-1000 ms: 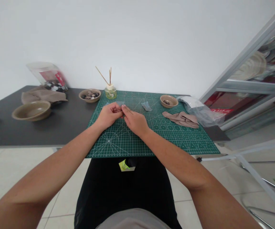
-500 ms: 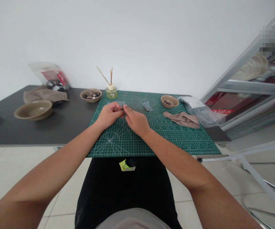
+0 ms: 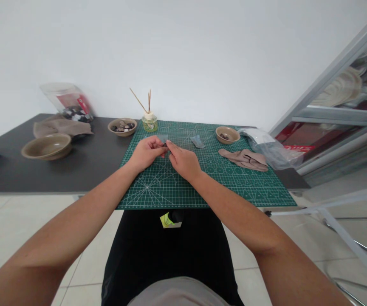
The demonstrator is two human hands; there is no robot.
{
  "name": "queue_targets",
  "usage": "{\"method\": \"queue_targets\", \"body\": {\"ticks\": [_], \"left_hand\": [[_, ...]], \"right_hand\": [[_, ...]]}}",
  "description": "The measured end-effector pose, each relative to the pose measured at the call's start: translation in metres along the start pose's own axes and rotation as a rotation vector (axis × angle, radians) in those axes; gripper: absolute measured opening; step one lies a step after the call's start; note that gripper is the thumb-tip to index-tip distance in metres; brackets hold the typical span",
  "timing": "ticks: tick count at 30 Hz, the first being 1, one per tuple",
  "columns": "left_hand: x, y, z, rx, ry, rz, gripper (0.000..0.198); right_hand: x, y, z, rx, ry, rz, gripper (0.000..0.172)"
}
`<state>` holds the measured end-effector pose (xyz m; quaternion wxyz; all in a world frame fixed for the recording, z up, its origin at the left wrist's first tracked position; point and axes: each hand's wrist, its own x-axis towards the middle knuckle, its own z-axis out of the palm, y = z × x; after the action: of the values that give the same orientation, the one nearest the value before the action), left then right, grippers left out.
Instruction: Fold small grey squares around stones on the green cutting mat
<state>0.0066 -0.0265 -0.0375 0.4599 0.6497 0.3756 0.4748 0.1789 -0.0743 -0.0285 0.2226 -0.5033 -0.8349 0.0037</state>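
Observation:
My left hand point(image 3: 148, 153) and my right hand point(image 3: 185, 162) meet above the green cutting mat point(image 3: 202, 191). Fingers of both are pinched together around something small and dark, mostly hidden by the fingertips. Just beyond them lies a bluish clear piece point(image 3: 162, 138), partly covered by my left hand. A second bluish clear piece point(image 3: 197, 141) rests on the mat to the right of the fingertips. Behind my left hand stands a glass bottle point(image 3: 149, 123) with thin sticks in it.
A bowl of stones point(image 3: 122, 127), a larger bowl point(image 3: 47, 147), a brown cloth point(image 3: 62, 126) and a tipped clear jar point(image 3: 65, 102) are on the left. At the right are a small bowl point(image 3: 227, 135), a crumpled cloth point(image 3: 245, 160) and a plastic bag point(image 3: 272, 148).
The view has shifted very slightly. Both hands stay together in nearly the same place, with the fingers barely moved.

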Motion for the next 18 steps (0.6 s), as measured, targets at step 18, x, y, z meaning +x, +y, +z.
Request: {"method": "queue_targets", "body": {"ticks": [18], "left_hand": [[-0.0007, 0.0032, 0.0005, -0.030, 0.030, 0.008, 0.028]], "right_hand": [[-0.0005, 0.0000, -0.0008, -0.022, -0.016, 0.018, 0.051]]}}
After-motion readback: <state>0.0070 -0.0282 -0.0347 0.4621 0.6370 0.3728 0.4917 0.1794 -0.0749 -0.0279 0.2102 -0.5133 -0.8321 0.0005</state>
